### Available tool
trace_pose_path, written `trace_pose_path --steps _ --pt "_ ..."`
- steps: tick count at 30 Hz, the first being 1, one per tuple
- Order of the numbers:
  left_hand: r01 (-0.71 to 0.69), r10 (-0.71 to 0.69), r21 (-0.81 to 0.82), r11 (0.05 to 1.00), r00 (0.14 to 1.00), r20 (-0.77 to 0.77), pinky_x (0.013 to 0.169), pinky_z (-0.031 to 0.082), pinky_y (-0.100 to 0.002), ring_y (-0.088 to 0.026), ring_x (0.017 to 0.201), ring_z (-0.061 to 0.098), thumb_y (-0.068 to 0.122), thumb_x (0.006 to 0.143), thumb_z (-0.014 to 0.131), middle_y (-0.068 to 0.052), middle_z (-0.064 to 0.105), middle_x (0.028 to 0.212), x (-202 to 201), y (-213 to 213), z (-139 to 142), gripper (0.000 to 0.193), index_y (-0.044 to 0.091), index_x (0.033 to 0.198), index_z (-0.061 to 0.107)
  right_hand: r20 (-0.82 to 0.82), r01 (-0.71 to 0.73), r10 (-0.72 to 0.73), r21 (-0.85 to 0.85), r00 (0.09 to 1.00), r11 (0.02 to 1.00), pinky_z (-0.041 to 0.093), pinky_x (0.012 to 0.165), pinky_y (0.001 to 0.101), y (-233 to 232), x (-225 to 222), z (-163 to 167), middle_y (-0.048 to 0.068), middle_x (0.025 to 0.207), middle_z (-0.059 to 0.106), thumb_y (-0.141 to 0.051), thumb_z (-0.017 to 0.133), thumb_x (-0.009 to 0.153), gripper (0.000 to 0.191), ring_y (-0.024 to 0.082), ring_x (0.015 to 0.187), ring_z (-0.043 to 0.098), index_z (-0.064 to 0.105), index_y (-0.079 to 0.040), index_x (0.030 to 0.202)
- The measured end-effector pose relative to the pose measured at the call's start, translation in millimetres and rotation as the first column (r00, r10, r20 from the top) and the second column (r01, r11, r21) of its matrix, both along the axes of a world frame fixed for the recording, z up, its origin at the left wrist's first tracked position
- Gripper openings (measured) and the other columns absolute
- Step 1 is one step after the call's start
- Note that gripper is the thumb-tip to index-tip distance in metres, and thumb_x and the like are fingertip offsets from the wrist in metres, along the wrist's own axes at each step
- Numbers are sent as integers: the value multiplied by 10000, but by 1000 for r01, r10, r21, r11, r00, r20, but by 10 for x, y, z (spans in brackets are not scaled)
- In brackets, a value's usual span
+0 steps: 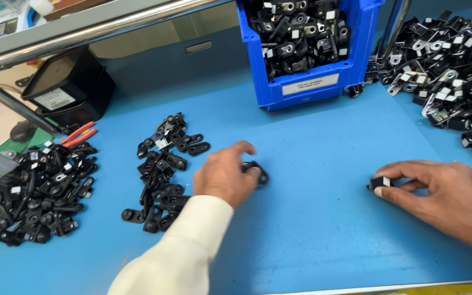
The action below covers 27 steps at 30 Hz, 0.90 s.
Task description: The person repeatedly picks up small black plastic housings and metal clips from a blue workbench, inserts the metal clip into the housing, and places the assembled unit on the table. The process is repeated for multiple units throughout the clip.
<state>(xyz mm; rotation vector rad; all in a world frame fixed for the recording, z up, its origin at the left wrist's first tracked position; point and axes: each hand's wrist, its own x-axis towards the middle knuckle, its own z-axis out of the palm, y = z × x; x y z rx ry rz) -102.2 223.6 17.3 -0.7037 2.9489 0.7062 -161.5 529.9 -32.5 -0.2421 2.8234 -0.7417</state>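
My left hand [224, 175] rests on the blue table [312, 218], fingers closed on a small black plastic clip [259, 172] with a round eyelet. Just left of it lies a loose row of the same black clips [162, 175]. My right hand [438, 191] sits at the right, pinching a small black block with a white square face [381, 182] between thumb and fingers. Cream sleeves cover both forearms.
A blue bin [301, 82] full of black parts stands at the back centre. A big heap of black-and-metal parts [454, 71] fills the back right. Another pile of black clips [39, 191] lies at the far left, with red-handled pliers [78, 135] and a black box [66, 82] behind it.
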Motion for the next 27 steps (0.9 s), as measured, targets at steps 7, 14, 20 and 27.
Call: trace_pose_path --steps 7,14,20,27 --pt "195 -205 -111 975 975 -85 967 531 -410 -217 1225 582 233 868 737 -6 577 1356 -262 341 -178 240 262 1101 788 -46 -35 50 281 998 959 643 713 252 -61 132 65 -55 1053 798 -389 766 872 400 156 791 708 766 -334 1268" --pt "310 -338 -215 926 935 -106 895 567 -434 -271 1091 669 171 958 671 -51 675 1222 -277 340 -260 232 225 1172 743 -170 -16 30 79 985 997 613 740 286 -85 207 -10 -36 938 774 -410 817 804 454 133 821 679 723 -271 1226" --pt "-59 106 213 975 971 -216 801 597 -376 -220 857 732 132 826 788 -51 769 946 -269 400 -211 131 129 956 779 -201 -96 144 230 969 968 614 759 263 -159 206 -35 -41 853 767 -408 809 850 326 109 772 733 757 -255 1133" --pt "-136 343 724 676 928 -147 603 624 -325 -145 574 717 43 793 785 -88 758 755 -257 839 -378 58 17 831 750 35 117 -112 -189 993 975 617 766 269 -113 120 -46 46 934 785 -207 842 867 305 132 805 753 784 -82 1140"
